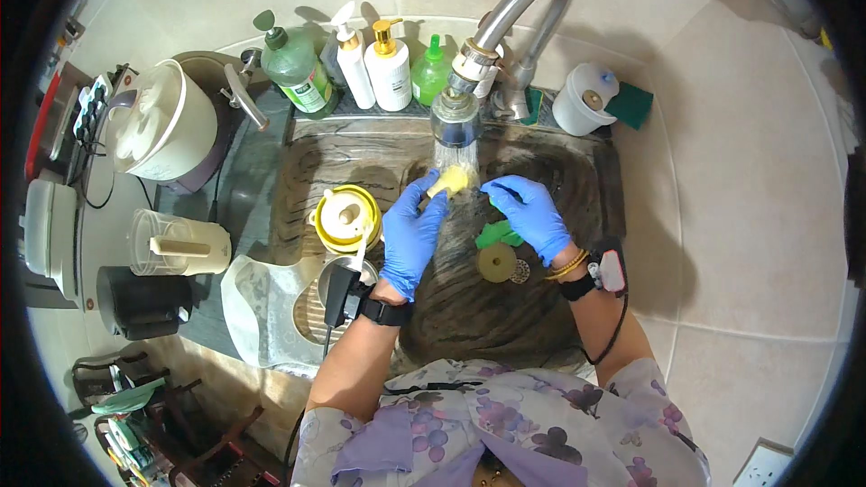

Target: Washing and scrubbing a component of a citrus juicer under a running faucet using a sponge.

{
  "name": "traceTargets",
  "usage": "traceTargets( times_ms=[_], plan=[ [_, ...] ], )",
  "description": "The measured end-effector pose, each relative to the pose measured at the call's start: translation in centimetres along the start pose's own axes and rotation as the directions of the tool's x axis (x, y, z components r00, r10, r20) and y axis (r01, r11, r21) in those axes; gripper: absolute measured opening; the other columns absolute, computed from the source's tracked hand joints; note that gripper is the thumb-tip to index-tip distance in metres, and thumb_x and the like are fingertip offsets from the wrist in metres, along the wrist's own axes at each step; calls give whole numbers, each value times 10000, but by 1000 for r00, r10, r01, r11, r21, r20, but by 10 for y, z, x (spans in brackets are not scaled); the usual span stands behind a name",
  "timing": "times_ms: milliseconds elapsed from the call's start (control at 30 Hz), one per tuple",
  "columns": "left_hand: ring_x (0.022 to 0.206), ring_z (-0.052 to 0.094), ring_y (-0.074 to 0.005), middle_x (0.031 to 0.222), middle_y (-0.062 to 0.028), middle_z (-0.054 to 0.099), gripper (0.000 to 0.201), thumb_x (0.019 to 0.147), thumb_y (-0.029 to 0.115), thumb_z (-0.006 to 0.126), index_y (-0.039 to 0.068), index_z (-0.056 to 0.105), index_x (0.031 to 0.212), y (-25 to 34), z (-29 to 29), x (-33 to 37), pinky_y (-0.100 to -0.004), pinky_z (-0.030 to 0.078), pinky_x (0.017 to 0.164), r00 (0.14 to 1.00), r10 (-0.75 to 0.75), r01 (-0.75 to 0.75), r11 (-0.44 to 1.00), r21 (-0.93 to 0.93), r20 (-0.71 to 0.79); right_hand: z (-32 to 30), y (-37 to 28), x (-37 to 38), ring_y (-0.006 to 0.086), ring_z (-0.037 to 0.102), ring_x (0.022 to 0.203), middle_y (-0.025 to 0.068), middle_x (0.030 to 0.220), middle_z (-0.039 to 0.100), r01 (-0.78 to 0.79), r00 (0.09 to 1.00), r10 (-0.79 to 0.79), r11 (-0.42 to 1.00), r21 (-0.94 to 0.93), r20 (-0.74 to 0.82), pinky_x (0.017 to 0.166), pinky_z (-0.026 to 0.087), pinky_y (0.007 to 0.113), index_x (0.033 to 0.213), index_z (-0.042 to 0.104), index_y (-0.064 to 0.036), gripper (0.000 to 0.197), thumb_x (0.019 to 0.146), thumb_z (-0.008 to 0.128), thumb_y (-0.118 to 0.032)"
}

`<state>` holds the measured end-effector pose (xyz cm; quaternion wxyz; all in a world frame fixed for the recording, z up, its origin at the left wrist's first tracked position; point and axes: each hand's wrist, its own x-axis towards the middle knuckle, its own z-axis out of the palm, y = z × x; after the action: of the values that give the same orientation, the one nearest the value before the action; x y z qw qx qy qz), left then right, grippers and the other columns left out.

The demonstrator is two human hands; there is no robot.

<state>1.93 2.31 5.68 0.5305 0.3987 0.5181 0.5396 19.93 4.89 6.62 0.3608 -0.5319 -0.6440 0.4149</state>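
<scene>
Water runs from the faucet [456, 117] onto a small pale yellow piece [451, 181], its exact kind unclear. My left hand [413, 230], in a blue glove, pinches that piece between thumb and fingers. To its right, my blue-gloved right hand [530, 216] has its fingers bent together, with a speck of green at the fingertips; what it grips is too small to make out. Beneath this hand a crumpled green cloth or pad [498, 234] lies in the sink. Beside it are a yellowish disc [496, 263] with a center hole and a small perforated disc [520, 271].
Yellow-rimmed stacked parts [345, 217] sit in the sink's left side. Pump bottles [390, 68] and a green soap bottle [299, 77] line the back ledge. A white cup [585, 101] stands back right. A clear jug [180, 243] lies left.
</scene>
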Motion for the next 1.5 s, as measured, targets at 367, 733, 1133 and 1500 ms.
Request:
traceTargets(
  times_ms=[367, 733, 1133, 1500],
  plan=[
    [898, 581, -128, 1006, -132, 614, 311, 766, 43, 632, -29, 552, 1057, 7, -4, -16, -255, 469, 773, 980, 197, -182, 910, 374, -4, -18, -21, -9, 56, 491, 638, -9, 788, 579, -240, 971, 228, 914, 326, 75, 576, 427, 210, 1002, 604, -34, 193, 832, 566, -118],
    [854, 571, -114, 981, -77, 606, 314, 780, 66, 637, 1, 551, 1074, 32, -6, -47, -248, 463, 771, 961, 238, -277, 827, 489, 141, 12, -19, -16, 92, 520, 633, 30, 702, 587, -53, 997, 50, 997, 54, 51, 577, 436, 260, 869, 593, 37, 176, 820, 577, -131],
    [901, 498, -90, 1031, -43, 542, 341, 886, 221, 524, 3, 488, 1146, 31, -14, -66, -221, 423, 761, 988, -145, 148, 987, -60, 56, 9, -35, -41, 56, 437, 588, 16, 640, 549, -158, 986, 145, 971, 181, 88, 527, 389, 246, 838, 597, 46, 195, 838, 539, -141],
    [650, 545, -69, 785, -19, 601, 109, 872, 91, 514, 22, 598, 865, 26, -23, -80, -203, 463, 593, 977, -186, 204, 956, -212, 99, 1, -59, -51, 44, 434, 565, -34, 655, 492, -345, 937, 299, 880, 326, 182, 520, 380, 200, 903, 606, -27, 140, 844, 547, -140]
  ],
)
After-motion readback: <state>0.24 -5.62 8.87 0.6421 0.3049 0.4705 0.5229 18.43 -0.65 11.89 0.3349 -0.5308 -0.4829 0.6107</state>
